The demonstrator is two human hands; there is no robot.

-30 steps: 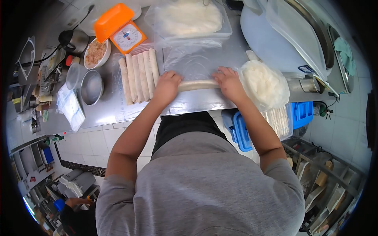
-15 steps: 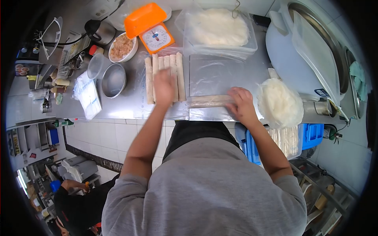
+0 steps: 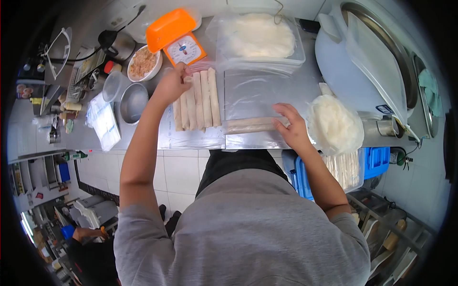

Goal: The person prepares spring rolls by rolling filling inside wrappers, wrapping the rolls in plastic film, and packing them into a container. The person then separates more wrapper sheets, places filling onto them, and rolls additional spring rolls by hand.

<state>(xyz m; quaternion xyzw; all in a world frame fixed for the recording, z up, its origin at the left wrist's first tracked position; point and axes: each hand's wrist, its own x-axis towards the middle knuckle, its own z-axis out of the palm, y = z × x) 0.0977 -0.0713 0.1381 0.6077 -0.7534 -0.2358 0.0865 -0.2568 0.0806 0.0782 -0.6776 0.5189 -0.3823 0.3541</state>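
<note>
Several pale spring rolls [image 3: 201, 100] lie side by side on clear plastic film on the steel counter. My left hand [image 3: 172, 86] is at their upper left end, fingers curled together; what they pinch, if anything, is hidden. To the right, a plastic sheet [image 3: 257, 95] lies flat, with a roll [image 3: 250, 125] across its lower part; whether it is one roll or two side by side, I cannot tell. At this roll's right end is my right hand [image 3: 292, 127], thumb and fingers apart, the thumb close to the roll or touching it.
An orange kitchen scale [image 3: 185, 47] stands behind the rolls, near a bowl of pinkish filling [image 3: 144, 63] and a metal bowl [image 3: 134, 102]. White wrappers fill a plastic tub [image 3: 299, 59]; more wrappers [image 3: 336, 125] lie right. Below stands a blue-lidded box [image 3: 377, 164]. Another person [image 3: 95, 257] is lower left.
My left hand has moved from over the middle of the rolls to their upper left end. My right hand's fingers have spread a little at the roll's end.
</note>
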